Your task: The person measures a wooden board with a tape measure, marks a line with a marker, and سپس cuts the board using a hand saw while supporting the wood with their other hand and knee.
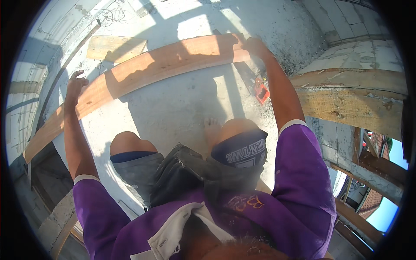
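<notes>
A long reddish-brown wooden plank stretches across in front of me, from the lower left to the far right, bowed by the lens. My right hand is closed on its right end, with a finger along the top face. Farther left, my left hand is at the plank's far edge with its fingers apart; whether it touches the wood I cannot tell. Near my right forearm, an orange-red handle, shaped like a handsaw's, lies on the floor.
A shorter pale board lies beyond the plank. Thin wire is coiled near the far left wall. Thick timber beams run along my right, with an opening to the outside below them. My bent knees are close to the plank on the concrete floor.
</notes>
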{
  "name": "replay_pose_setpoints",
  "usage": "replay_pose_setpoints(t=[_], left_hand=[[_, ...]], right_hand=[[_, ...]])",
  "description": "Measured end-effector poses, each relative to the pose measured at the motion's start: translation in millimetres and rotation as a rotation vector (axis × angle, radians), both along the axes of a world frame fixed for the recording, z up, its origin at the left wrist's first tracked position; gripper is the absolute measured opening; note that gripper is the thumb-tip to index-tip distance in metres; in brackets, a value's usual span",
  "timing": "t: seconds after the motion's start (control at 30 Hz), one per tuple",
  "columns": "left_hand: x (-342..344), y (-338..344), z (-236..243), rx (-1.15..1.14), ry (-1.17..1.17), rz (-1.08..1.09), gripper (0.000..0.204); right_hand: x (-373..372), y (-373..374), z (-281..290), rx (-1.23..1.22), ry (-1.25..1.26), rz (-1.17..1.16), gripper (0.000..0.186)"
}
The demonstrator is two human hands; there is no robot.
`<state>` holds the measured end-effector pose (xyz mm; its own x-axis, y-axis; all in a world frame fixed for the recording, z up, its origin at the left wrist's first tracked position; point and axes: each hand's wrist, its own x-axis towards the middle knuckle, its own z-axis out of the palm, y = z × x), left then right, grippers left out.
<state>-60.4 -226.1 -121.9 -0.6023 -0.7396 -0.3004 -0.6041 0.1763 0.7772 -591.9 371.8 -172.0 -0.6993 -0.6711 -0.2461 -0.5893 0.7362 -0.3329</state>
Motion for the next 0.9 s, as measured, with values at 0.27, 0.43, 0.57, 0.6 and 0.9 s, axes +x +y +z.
replay_pose_setpoints(t=[0.27, 0.43, 0.57, 0.6, 0.9], left_hand=[[-52, 4, 173, -0.343, -0.071, -0.012, 0.06], [-125, 39, 200, -0.374, -0.324, -0.185, 0.064], [-177, 42, 235, -0.447, -0.472, -0.239, 0.063], [-186, 38, 250, -0.481, -0.411, -0.218, 0.065], [-141, 33, 183, 0.012, -0.076, 0.203, 0.082]], right_hand=[[-71, 12, -195, 0.112, -0.203, -0.528, 0.067], [-77, 37, -303, 0.0, -0.386, -0.46, 0.065], [-89, 40, -323, 0.076, -0.412, -0.579, 0.076], [-91, 43, -323, 0.246, -0.406, -0.592, 0.079], [-74, 57, -239, -0.064, -0.593, -0.617, 0.074]])
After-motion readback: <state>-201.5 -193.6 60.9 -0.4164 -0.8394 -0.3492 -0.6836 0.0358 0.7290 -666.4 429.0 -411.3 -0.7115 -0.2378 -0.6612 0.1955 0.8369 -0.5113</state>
